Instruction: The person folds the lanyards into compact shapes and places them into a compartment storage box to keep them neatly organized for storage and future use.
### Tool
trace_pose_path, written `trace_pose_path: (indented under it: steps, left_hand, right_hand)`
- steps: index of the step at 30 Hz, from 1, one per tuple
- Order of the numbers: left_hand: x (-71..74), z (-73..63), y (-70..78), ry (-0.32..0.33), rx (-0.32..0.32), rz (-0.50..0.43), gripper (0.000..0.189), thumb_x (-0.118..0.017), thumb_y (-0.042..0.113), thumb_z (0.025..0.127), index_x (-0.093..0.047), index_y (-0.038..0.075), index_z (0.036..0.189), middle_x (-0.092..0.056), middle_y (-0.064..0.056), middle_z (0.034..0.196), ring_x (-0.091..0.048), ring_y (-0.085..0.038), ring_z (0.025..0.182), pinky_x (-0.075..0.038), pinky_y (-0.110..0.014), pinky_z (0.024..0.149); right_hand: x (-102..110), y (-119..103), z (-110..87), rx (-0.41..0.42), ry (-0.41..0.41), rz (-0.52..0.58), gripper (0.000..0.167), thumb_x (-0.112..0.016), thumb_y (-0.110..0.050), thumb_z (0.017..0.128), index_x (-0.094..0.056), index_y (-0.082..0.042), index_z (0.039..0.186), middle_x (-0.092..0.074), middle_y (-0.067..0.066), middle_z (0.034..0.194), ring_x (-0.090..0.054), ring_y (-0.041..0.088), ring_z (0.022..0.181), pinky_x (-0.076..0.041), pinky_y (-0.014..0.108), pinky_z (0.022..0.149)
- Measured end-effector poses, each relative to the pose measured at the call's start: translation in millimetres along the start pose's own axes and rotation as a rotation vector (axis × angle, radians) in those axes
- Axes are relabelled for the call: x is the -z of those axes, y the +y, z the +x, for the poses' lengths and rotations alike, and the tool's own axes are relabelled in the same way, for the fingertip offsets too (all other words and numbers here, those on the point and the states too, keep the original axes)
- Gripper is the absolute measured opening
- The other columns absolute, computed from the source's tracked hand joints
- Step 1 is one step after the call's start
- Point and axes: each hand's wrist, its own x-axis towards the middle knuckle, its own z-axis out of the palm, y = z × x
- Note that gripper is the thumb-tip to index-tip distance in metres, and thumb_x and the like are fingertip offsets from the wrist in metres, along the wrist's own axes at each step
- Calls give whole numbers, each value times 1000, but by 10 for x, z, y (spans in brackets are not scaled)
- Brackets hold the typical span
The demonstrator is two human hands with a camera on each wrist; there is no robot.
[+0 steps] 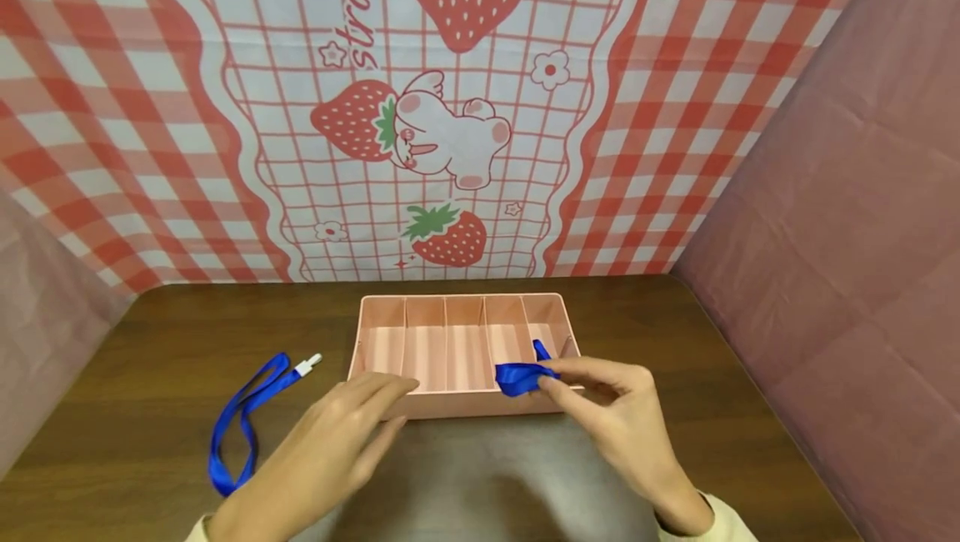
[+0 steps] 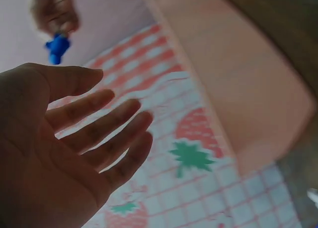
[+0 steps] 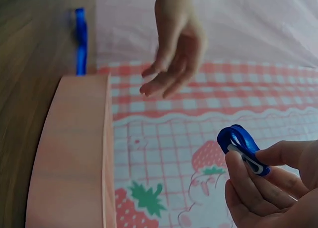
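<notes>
My right hand [image 1: 626, 425] pinches a blue lanyard [image 1: 517, 378], folded into a short bundle, between thumb and fingers over the tray's front right corner. A white fitting [image 3: 243, 158] shows within its loops in the right wrist view. A short blue strip stands out behind the fingertips, over the rightmost compartment. The pink tray [image 1: 465, 405] has several narrow compartments side by side. At its front left edge is my left hand [image 1: 341, 434], fingers spread and relaxed with nothing in them; the left wrist view shows its palm [image 2: 64, 163] bare.
Left of the tray, a second blue lanyard [image 1: 217, 442] lies in a loose loop on the dark wooden table [image 1: 112, 409], its white clip [image 1: 308, 365] toward the tray. A strawberry-print cloth [image 1: 450, 108] hangs behind the table, with pink cloth [image 1: 840, 233] at the right side.
</notes>
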Motion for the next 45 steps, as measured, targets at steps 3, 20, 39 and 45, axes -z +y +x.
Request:
trace_pose_path:
  steps: [3, 20, 39, 45]
  left_hand:
    - [-114, -112, -120, -12, -7, 61, 48, -37, 39, 107, -65, 4, 123, -63, -10, 122, -61, -26, 114, -54, -44, 87]
    - [-401, -453, -296, -145, 2, 267, 96, -87, 26, 69, -40, -7, 146, -44, -25, 147, -37, -42, 140, -28, -50, 114]
    - [-480, -486, -175, -192, 24, 307, 113, -90, 39, 59, -38, -8, 147, -43, -26, 148, -35, -42, 141, -27, -49, 115]
    - [-478, -484, -167, -214, 46, 310, 113, -90, 39, 60, -37, -7, 148, -41, -26, 150, -33, -41, 142, -26, -49, 116]
  right_hand:
    - [1, 77, 44, 19, 22, -59, 15, -76, 3, 84, -78, -6, 96, -75, 4, 83, -69, 12, 74, -54, 22, 58]
    - [-230, 509, 454, 130, 36, -300, 13, -83, -8, 81, -80, -12, 93, -74, -5, 84, -56, 6, 62, -42, 21, 51]
    - [-652, 1023, 857, 122, -290, -494, 9, -77, -2, 78, -75, -2, 87, -74, 5, 82, -70, 14, 75, -54, 31, 70]
    - [-706, 1084, 984, 178, -435, -619, 11, -75, -2, 74, -72, -6, 84, -71, 0, 74, -66, 12, 72, -51, 26, 70]
